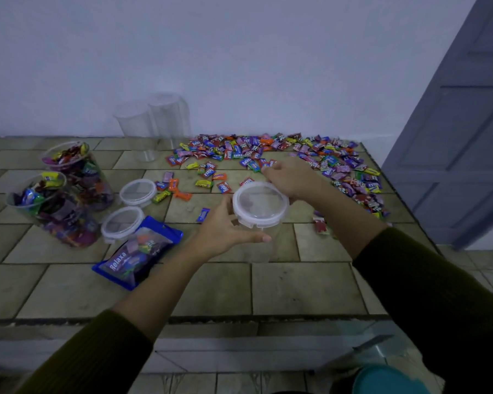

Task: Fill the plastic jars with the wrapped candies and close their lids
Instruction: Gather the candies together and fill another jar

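Tan tiled counter (pixel 296 288) butts against a plain pale wall (pixel 239 66). Grey panelled door (pixel 461 137) at far right, tiled floor (pixel 484 268) beyond the counter's right edge. Light is dim and bluish. Work item: clear jar (pixel 268 247) at centre, upright, with its lid (pixel 261 203) sitting on top; can't tell if it's latched. Left hand (pixel 228 231) is wrapped round the jar wall just under the lid. Right hand (pixel 291 177) has its fingers curled over the lid's far rim. Wrapped candies (pixel 254 150) are spread from the back wall down the right side, the outermost lying right at the right edge; strays sit mid-counter, one blue one (pixel 203 215) just left of the left hand. Left side: rear filled jar (pixel 80 172) and front filled jar (pixel 54 211), touching or nearly so, both full and uncapped. Beside them two loose lids lie flat, far one (pixel 138 191) and near one (pixel 123 223), the near one touching the blue candy bag (pixel 137 254). Two empty jars (pixel 135 129) (pixel 170 118) stand at the back wall. The front edge runs straight across below the forearms, and the front tile row holds only the arms. The right edge angles away toward the door. Teal object (pixel 387 379) sits low at bottom right, below the counter.
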